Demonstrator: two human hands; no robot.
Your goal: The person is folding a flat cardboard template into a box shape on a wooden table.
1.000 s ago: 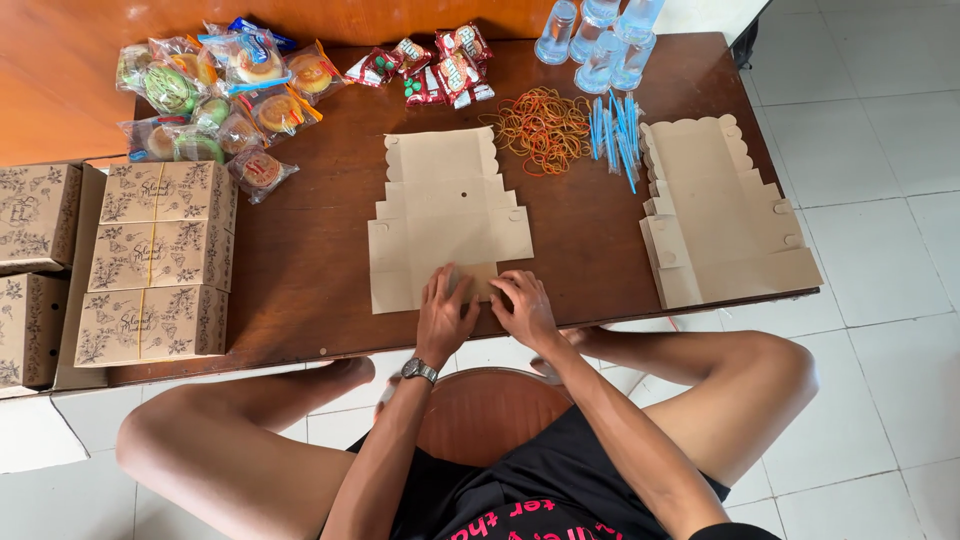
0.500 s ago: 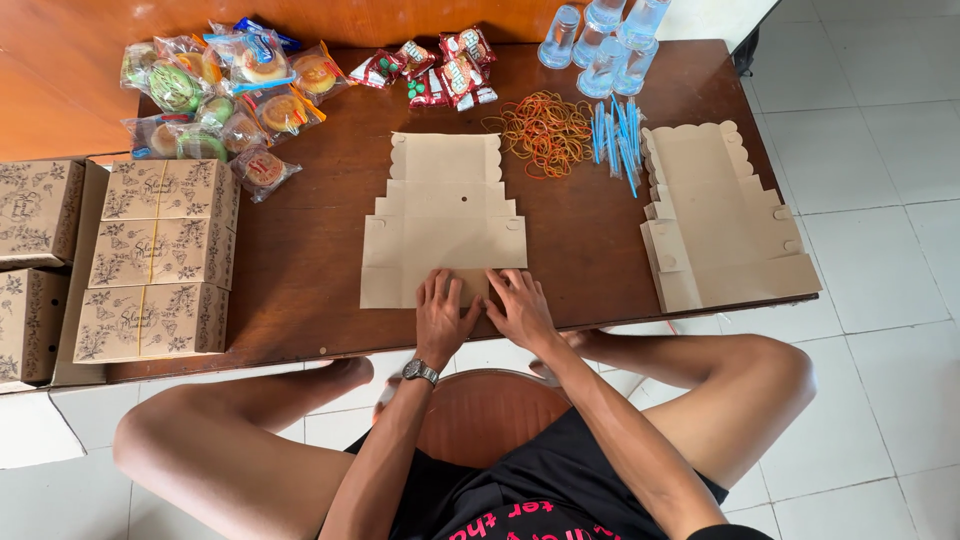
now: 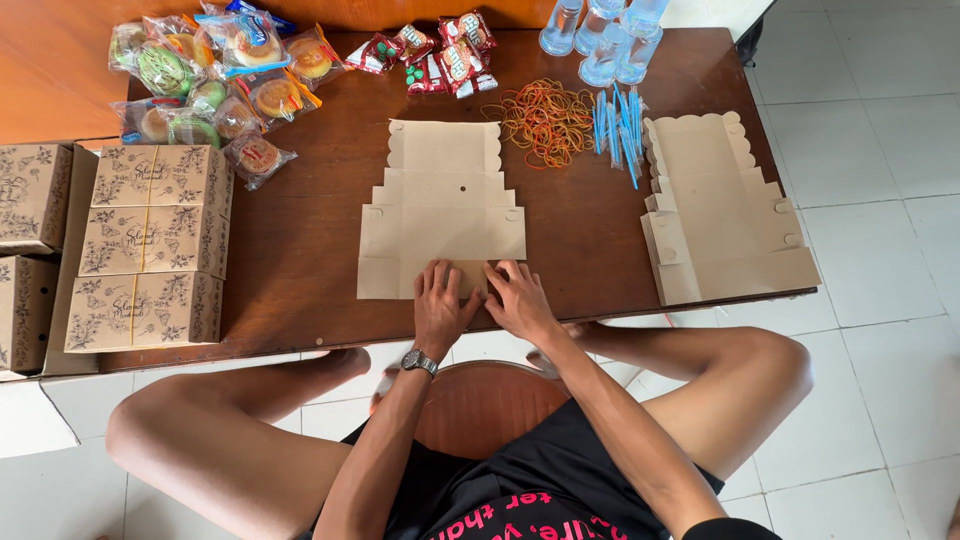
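At the near edge of the dark wooden tabletop point(image 3: 300, 250), both hands' flat, open fingers point(image 3: 440, 285) press the flat brown cardboard box blank point(image 3: 440, 200), which could slide and crease crooked.

We count one flat brown cardboard box blank point(image 3: 441, 205) mid-frame, three stacked patterned brown boxes point(image 3: 150, 245) at left, four clear water bottles point(image 3: 605, 35) at top.

Dark brown wooden table point(image 3: 300, 260) carries: flat unfolded cardboard box blank point(image 3: 440, 200) at centre near edge; stack of flat blanks point(image 3: 720, 215) at right; rubber band pile point(image 3: 545, 120); blue straws point(image 3: 618, 125); water bottles point(image 3: 600, 35); wrapped pastries point(image 3: 210, 85); red snack packets point(image 3: 435, 50); printed assembled boxes point(image 3: 150, 245) at left.
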